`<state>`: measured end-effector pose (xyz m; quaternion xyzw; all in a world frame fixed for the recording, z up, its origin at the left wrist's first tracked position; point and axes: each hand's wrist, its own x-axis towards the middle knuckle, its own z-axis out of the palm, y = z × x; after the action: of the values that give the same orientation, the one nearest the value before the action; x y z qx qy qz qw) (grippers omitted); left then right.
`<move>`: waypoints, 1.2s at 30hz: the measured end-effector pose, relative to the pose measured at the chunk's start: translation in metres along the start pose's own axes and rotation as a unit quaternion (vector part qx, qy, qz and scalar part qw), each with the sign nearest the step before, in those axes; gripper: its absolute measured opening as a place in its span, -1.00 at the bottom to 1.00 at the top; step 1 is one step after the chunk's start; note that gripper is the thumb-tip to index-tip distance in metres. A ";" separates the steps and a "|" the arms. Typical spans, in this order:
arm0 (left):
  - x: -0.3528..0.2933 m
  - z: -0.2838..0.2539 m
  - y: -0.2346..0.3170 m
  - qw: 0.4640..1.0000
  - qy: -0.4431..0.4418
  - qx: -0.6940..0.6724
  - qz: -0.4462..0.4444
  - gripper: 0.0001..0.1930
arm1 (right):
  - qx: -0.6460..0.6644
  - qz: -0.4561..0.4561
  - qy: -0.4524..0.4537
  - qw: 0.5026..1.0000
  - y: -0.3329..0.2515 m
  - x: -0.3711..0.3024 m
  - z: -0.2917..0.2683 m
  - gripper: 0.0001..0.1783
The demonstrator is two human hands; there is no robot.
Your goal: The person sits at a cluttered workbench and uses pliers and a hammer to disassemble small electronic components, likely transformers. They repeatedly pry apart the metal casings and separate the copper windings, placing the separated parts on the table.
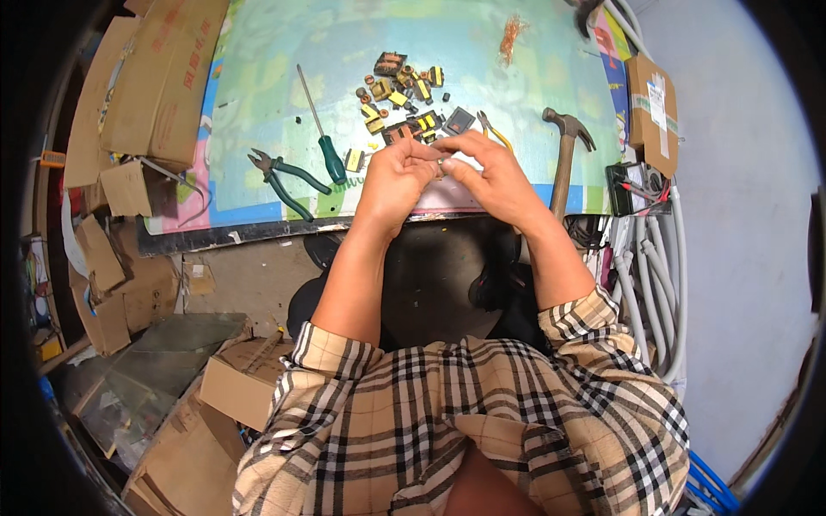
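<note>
Both hands meet over the near edge of the table, fingertips pinched together on a small piece mostly hidden by them. My left hand (397, 182) is closed, and so is my right hand (492, 179); what they grip is too small to name. Just beyond them lies a pile of small transformers and coils (400, 95) with yellow tape and dark cores. A dark square block (459, 121) sits by my right fingers, beside yellow-handled pliers (495, 131). Close to my left hand are a small yellow-taped transformer (354, 160) and a green-handled screwdriver (331, 159).
Green-handled cutting pliers (288, 179) lie left on the table (267, 95). A wooden-handled hammer (565, 159) rests at the right, near a black meter with leads (635, 191). Copper wire (512, 39) lies at the far side. Cardboard boxes (163, 82) stand left; grey pipes (658, 284) stand right.
</note>
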<state>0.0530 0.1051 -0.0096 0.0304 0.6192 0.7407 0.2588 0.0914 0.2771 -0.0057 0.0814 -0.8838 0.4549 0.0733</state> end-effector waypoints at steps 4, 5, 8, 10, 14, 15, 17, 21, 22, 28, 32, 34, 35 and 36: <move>0.001 0.001 -0.001 0.999 0.019 0.026 0.035 -0.90 | 0.115 0.144 -0.036 0.982 -0.006 -0.002 0.002 -0.78; 0.001 0.003 -0.002 0.998 0.029 0.039 0.045 -0.89 | 0.149 0.196 -0.045 0.968 -0.010 -0.002 0.001 -0.79; 0.003 0.008 -0.011 0.974 0.076 0.174 0.125 -0.91 | 0.042 0.099 -0.001 0.994 0.000 -0.003 0.003 -0.83; -0.002 0.011 -0.005 0.951 0.102 0.269 0.116 -0.92 | 0.019 0.091 0.001 0.996 -0.001 -0.004 0.001 -0.84; -0.004 0.018 -0.005 0.908 0.148 0.353 0.170 -0.91 | -0.001 0.063 0.002 0.998 -0.006 -0.007 -0.001 -0.84; -0.004 0.018 -0.005 0.904 0.141 0.363 0.178 -0.91 | -0.011 0.044 0.006 0.999 -0.008 -0.007 -0.002 -0.84; -0.004 0.017 -0.004 0.895 0.128 0.383 0.191 -0.90 | -0.007 0.053 0.005 0.999 -0.007 -0.006 -0.005 -0.84; -0.006 0.014 0.001 0.919 0.098 0.358 0.136 -0.86 | 0.022 0.069 -0.003 0.997 -0.004 -0.004 -0.007 -0.84; -0.006 0.014 0.001 0.920 0.093 0.355 0.136 -0.86 | 0.020 0.067 -0.005 0.998 -0.004 -0.004 -0.007 -0.84; -0.006 0.012 -0.001 0.903 0.097 0.390 0.149 -0.87 | 0.002 0.052 -0.004 0.999 -0.008 -0.004 -0.008 -0.85; -0.008 0.016 0.001 0.856 0.074 0.475 0.192 -0.90 | -0.044 0.008 0.029 0.999 -0.008 -0.004 -0.007 -0.86; -0.008 0.014 0.001 0.853 0.069 0.468 0.221 -0.90 | -0.070 0.017 0.043 0.996 -0.005 -0.003 -0.006 -0.87; -0.007 0.013 0.001 0.851 0.068 0.464 0.237 -0.89 | -0.092 0.031 0.043 0.994 -0.002 -0.002 -0.007 -0.87; -0.006 0.012 0.002 0.859 0.081 0.449 0.231 -0.90 | -0.115 0.045 0.043 0.991 -0.001 -0.001 -0.009 -0.87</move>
<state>0.0623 0.1131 -0.0032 0.2251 0.8786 0.4210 -0.0128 0.0928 0.2834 0.0002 0.0130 -0.9290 0.3560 0.1000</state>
